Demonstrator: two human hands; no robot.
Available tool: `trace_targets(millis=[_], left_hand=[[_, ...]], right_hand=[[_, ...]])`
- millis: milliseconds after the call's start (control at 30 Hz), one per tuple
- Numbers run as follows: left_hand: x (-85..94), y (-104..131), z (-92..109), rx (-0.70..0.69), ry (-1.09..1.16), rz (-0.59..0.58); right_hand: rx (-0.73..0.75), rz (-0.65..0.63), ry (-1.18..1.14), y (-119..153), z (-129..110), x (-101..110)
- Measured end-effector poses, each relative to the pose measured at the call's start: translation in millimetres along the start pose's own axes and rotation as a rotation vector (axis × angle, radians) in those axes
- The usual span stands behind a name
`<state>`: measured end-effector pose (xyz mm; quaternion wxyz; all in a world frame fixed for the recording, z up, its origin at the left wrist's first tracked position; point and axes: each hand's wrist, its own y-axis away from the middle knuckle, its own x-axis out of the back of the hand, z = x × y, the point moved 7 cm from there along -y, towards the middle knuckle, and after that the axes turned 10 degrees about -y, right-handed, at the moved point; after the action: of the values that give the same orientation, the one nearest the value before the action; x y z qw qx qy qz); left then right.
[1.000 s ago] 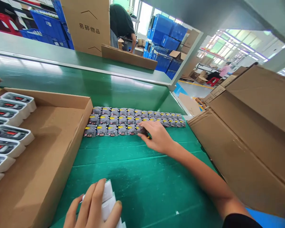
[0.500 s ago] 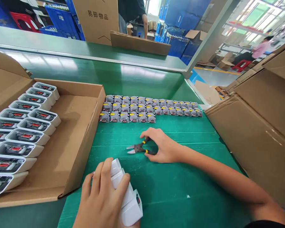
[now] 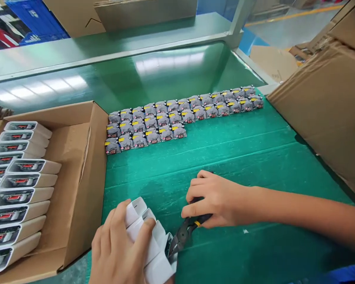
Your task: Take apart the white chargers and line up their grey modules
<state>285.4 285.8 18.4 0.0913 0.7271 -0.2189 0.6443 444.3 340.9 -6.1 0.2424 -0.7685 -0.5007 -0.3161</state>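
Note:
My left hand (image 3: pixel 121 244) is wrapped round several white plastic housings (image 3: pixel 154 240) held together in a stack, low in the view. My right hand (image 3: pixel 210 201) grips a pair of pliers (image 3: pixel 183 234) with black handles and yellow bands. The plier jaws reach into the open end of the housing nearest them; what the tips touch inside is hidden. Behind my hands, rows of small grey parts with yellow tabs (image 3: pixel 152 136) lie on the green work surface (image 3: pixel 225 157).
At the left an open cardboard box (image 3: pixel 73 157) holds several white housings (image 3: pixel 20 181) with red-marked parts inside. A large cardboard box (image 3: pixel 322 94) stands at the right. Behind runs a green conveyor belt (image 3: pixel 112 71) with a metal edge, and cardboard pieces (image 3: pixel 150 14) on the ledge beyond.
My right hand has taken the pliers in its grip and brought them down to the housings, jaws into one end. My left hand keeps its hold. The view has tilted downward and turned.

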Motion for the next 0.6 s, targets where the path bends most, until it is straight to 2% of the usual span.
trace_targets(millis=[267,600], left_hand=[[-4.0,2.9,-3.0,0.002,-0.009,-0.067],[-4.7,2.7,-3.1,-0.003,-0.012,-0.082]], right_hand=[[-0.074,0.06,-0.053,4.6,4.1,2.2],[-0.062,0.017,-0.065,5.4,1.8,0.7]])
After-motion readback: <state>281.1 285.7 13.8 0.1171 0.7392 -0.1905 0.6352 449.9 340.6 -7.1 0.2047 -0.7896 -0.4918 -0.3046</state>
